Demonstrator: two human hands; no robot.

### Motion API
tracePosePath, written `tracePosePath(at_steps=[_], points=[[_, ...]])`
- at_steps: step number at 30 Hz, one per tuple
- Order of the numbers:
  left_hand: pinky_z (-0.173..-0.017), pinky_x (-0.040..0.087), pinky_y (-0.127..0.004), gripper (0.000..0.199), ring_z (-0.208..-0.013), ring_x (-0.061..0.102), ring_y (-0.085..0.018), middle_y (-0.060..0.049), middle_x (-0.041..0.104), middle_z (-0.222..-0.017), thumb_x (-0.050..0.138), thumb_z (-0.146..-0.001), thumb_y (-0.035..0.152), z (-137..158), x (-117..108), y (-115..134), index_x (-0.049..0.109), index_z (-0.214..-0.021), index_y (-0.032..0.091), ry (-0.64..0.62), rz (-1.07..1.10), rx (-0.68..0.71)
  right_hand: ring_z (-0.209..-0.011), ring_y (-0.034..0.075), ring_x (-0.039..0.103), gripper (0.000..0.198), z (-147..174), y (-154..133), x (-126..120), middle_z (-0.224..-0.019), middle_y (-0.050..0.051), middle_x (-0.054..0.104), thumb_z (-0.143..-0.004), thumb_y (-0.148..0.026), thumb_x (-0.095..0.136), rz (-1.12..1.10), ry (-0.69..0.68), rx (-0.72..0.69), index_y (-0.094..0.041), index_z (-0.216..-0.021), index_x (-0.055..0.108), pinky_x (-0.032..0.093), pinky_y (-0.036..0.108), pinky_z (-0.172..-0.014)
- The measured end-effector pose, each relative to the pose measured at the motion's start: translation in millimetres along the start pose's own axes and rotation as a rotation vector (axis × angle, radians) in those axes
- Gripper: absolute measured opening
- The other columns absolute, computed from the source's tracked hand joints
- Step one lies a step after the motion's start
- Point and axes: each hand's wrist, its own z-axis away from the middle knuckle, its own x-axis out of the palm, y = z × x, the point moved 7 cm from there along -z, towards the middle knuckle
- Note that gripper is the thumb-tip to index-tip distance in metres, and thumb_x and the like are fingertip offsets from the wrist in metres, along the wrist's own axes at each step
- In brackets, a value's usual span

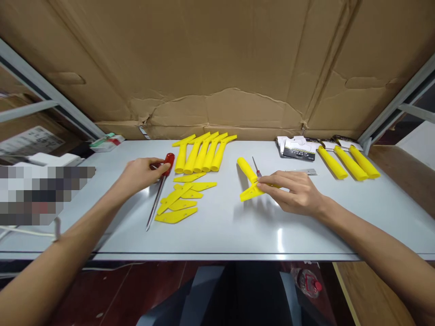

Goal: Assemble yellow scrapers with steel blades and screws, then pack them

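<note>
My left hand (pixel 141 174) is closed, thumb and fingers pinching the red handle of a long screwdriver (pixel 157 199), whose metal shaft slants down toward the table's front. In my right hand (pixel 295 190), also closed, is one end of the head of a yellow T-shaped plastic handle (pixel 247 170); its tube points up and to the left. A small screwdriver (pixel 257 168) lies right behind it, partly hidden by my fingers. Several flat yellow plastic blades (pixel 178 215) lie loosely right of the long screwdriver. Beyond them stands a row of several yellow T-shaped handles (pixel 200 156).
Three yellow tubes (pixel 333 163) lie at the right, by black-and-white cards (pixel 298 148). A thin metal strip (pixel 307 172) is behind my right hand. Cardboard (pixel 220 68) walls the back of the white table (pixel 217 240). A small box (pixel 107 142) sits at the back left.
</note>
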Motion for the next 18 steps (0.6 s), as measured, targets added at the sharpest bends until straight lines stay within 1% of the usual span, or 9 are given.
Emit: tracePosePath(at_steps=[2,4,8,11,14,18], points=[[-0.081,0.051,-0.031,0.063,-0.082,0.074,-0.025,-0.005,0.079,-0.08,0.047,-0.09,0.056,0.0,2.0,-3.9,0.073,-0.133,0.019,-0.021,0.011,-0.027,-0.081,0.016,0.07,0.031,0.8,0.2,0.6,-0.108,0.008,0.079,-0.089,0.001,0.065,0.001,-0.004,0.0,-0.016,-0.115,0.068,0.053,0.029,-0.06],[-0.084,0.051,-0.032,0.063,-0.084,0.074,-0.026,-0.005,0.079,-0.077,0.048,-0.091,0.056,0.2,2.4,-6.6,0.072,-0.135,0.019,-0.028,0.015,-0.043,-0.081,0.016,0.07,0.031,1.2,-0.1,0.7,-0.108,0.008,0.079,-0.089,0.001,0.065,0.003,-0.006,-0.003,-0.016,-0.115,0.068,0.053,0.029,-0.06],[-0.089,0.051,-0.036,0.065,-0.094,0.074,-0.03,-0.009,0.08,-0.087,0.049,-0.089,0.057,-0.4,0.6,-9.1,0.072,-0.135,0.017,-0.01,0.019,-0.059,-0.08,0.016,0.07,0.027,-0.1,-1.1,0.3,-0.107,0.009,0.079,-0.091,-0.001,0.066,0.01,-0.015,-0.005,-0.015,-0.114,0.068,0.054,0.029,-0.06],[-0.09,0.051,-0.038,0.068,-0.1,0.072,-0.034,-0.012,0.08,-0.093,0.055,-0.085,0.059,0.7,-1.3,-8.8,0.073,-0.133,0.015,0.014,0.03,-0.068,-0.08,0.016,0.07,0.027,-1.5,-1.8,0.0,-0.106,0.009,0.08,-0.09,-0.001,0.067,0.009,-0.018,-0.007,-0.014,-0.114,0.068,0.055,0.03,-0.06],[-0.087,0.052,-0.034,0.064,-0.097,0.073,-0.03,-0.008,0.079,-0.084,0.058,-0.084,0.057,4.3,-1.2,-7.3,0.076,-0.13,0.017,0.016,0.08,-0.078,-0.079,0.016,0.069,0.027,-2.1,-2.1,0.1,-0.106,0.009,0.08,-0.091,-0.001,0.067,0.012,-0.017,-0.008,-0.015,-0.114,0.067,0.055,0.029,-0.06],[-0.081,0.053,-0.03,0.058,-0.082,0.073,-0.025,-0.002,0.076,-0.068,0.06,-0.084,0.055,8.9,-0.1,-6.2,0.076,-0.127,0.019,0.018,0.167,-0.096,-0.079,0.016,0.07,0.026,-2.0,-2.7,0.8,-0.107,0.01,0.08,-0.09,-0.001,0.068,0.017,-0.02,-0.014,-0.014,-0.113,0.068,0.054,0.029,-0.059]])
